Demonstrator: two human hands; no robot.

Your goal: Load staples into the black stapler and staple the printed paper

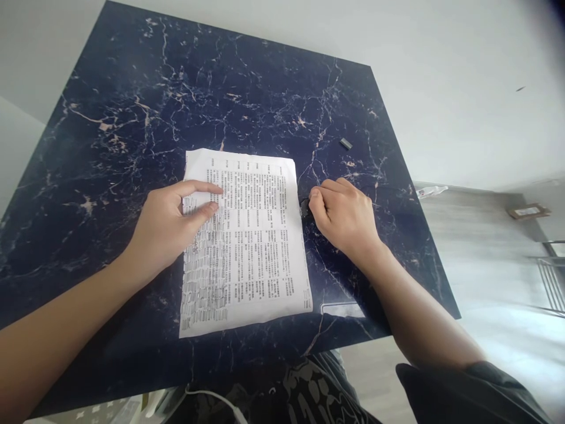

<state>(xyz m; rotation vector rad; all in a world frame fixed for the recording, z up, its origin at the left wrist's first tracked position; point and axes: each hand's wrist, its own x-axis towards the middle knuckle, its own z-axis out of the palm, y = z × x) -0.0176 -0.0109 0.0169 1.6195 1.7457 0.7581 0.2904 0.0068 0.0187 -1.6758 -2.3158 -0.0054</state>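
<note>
A sheet of paper covered in dense printed columns lies on the dark blue marbled table, its text turned sideways to me. My left hand rests on the paper's left side, thumb and forefinger apart, other fingers mostly hidden underneath the palm. Beside the sheet's right edge, my right hand is closed around a small black object. Only its end pokes out toward the paper, so its exact kind is hidden.
Further back on the table lies a small grey-green bar-shaped piece. A white cable hangs by the near table edge, over my lap. On the floor to the right sits a brown cardboard piece.
</note>
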